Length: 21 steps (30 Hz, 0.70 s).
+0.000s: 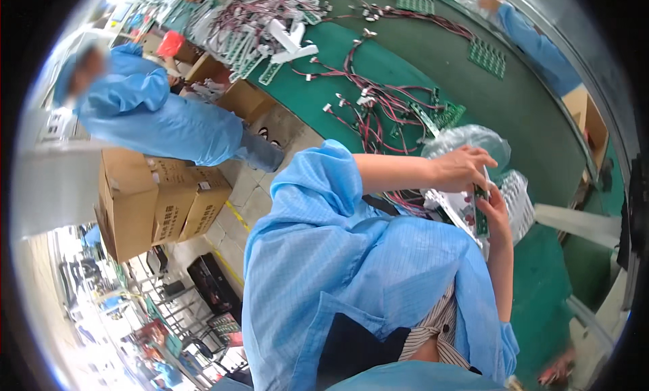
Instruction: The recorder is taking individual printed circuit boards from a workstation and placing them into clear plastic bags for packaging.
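Both my hands meet over the right part of the green-topped bench. A narrow green circuit board [481,218] is between them, upright in the picture. My right hand [497,205] grips it from the right, thumb across its face. From the left, my left hand [461,169] reaches over its top end with bent fingers, which seem to pinch there; the exact contact is hidden. White pieces [454,207] lie beside and under the board. A clear plastic bag [473,142] sits just beyond my left hand. To the right is a white ribbed stack or wrap [519,205], its kind unclear.
Red and black wire bundles with white connectors [365,97] spread over the bench [399,56]. Farther off are a heap of wired strips [250,26] and a green board panel [487,58]. A person in blue [155,117] stands left, near cardboard boxes [162,202]. Another blue sleeve [531,43] shows upper right.
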Each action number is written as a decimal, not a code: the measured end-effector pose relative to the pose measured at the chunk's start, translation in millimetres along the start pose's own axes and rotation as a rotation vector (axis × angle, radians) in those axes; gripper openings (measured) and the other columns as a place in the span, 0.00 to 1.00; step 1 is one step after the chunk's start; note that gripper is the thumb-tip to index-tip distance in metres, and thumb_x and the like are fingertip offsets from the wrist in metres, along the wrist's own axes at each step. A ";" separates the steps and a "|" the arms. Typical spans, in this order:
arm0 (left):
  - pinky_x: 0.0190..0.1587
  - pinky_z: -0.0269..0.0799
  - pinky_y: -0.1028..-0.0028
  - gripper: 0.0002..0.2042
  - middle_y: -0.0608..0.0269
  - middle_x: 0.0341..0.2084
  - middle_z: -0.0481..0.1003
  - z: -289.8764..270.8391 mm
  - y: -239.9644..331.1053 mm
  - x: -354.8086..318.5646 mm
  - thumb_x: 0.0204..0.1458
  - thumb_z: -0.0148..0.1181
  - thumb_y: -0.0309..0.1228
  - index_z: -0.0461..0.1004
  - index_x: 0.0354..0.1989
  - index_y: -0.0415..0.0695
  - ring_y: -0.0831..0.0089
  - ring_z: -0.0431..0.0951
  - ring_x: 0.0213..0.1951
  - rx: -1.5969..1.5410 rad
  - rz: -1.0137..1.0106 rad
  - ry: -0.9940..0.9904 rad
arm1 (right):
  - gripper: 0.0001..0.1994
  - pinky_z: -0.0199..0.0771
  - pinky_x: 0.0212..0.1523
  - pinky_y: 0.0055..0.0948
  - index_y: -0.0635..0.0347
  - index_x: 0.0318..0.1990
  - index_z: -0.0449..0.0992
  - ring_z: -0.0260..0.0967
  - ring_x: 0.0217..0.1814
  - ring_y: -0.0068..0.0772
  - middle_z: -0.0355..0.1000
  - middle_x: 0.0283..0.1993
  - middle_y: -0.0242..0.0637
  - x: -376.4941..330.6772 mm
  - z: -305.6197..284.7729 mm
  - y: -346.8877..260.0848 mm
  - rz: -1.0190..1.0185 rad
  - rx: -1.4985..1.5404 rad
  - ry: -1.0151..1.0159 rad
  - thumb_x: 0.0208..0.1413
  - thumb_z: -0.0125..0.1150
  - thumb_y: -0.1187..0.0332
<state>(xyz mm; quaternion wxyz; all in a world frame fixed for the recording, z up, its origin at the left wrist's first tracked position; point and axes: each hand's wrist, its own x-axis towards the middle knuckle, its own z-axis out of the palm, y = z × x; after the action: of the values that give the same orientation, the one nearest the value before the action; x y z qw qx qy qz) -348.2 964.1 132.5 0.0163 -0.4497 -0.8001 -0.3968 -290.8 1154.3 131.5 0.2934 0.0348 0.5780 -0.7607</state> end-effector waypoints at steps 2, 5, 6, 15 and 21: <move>0.56 0.53 0.57 0.18 0.57 0.52 0.63 -1.6 4.3 0.9 0.34 0.64 0.33 0.75 0.39 0.58 0.54 0.59 0.55 -0.111 -0.006 -0.004 | 0.19 0.73 0.22 0.22 0.62 0.49 0.63 0.70 0.32 0.25 0.69 0.38 0.37 -4.6 -5.7 -2.9 -0.058 -0.015 0.019 0.49 0.55 0.71; 0.55 0.55 0.59 0.23 0.56 0.52 0.62 0.8 -1.7 11.5 0.36 0.65 0.34 0.71 0.45 0.54 0.57 0.60 0.55 -0.322 -0.088 0.121 | 0.19 0.73 0.26 0.22 0.62 0.50 0.63 0.68 0.33 0.23 0.69 0.38 0.35 -1.3 -26.2 -3.0 -0.131 -0.114 0.033 0.48 0.53 0.74; 0.54 0.57 0.62 0.25 0.55 0.52 0.62 4.2 -4.0 15.5 0.37 0.65 0.35 0.68 0.48 0.50 0.60 0.60 0.54 -0.460 -0.198 0.227 | 0.19 0.72 0.29 0.22 0.62 0.51 0.63 0.67 0.34 0.21 0.68 0.39 0.33 -3.5 -36.4 -3.4 -0.190 -0.199 0.039 0.48 0.53 0.74; 0.30 0.69 0.80 0.14 0.62 0.26 0.73 -9.4 -12.9 -4.1 0.43 0.58 0.22 0.68 0.41 0.38 0.79 0.73 0.27 -0.959 -0.670 0.156 | 0.15 0.71 0.30 0.19 0.62 0.48 0.65 0.68 0.34 0.19 0.70 0.37 0.34 11.7 -0.5 -17.6 -0.075 -0.175 -0.015 0.51 0.52 0.73; 0.28 0.69 0.81 0.12 0.65 0.22 0.72 6.3 -7.2 -5.8 0.43 0.58 0.22 0.67 0.38 0.39 0.81 0.72 0.25 -0.859 -0.644 0.175 | 0.08 0.68 0.25 0.18 0.63 0.30 0.68 0.68 0.28 0.17 0.69 0.25 0.31 14.6 7.1 -10.9 -0.140 -0.335 0.210 0.52 0.53 0.67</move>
<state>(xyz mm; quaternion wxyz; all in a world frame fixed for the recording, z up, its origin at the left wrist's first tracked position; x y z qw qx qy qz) -347.9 962.1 121.5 -0.2248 -0.1135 -0.6587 -0.7090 -306.1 1143.7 137.5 0.1796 0.0246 0.7250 -0.6645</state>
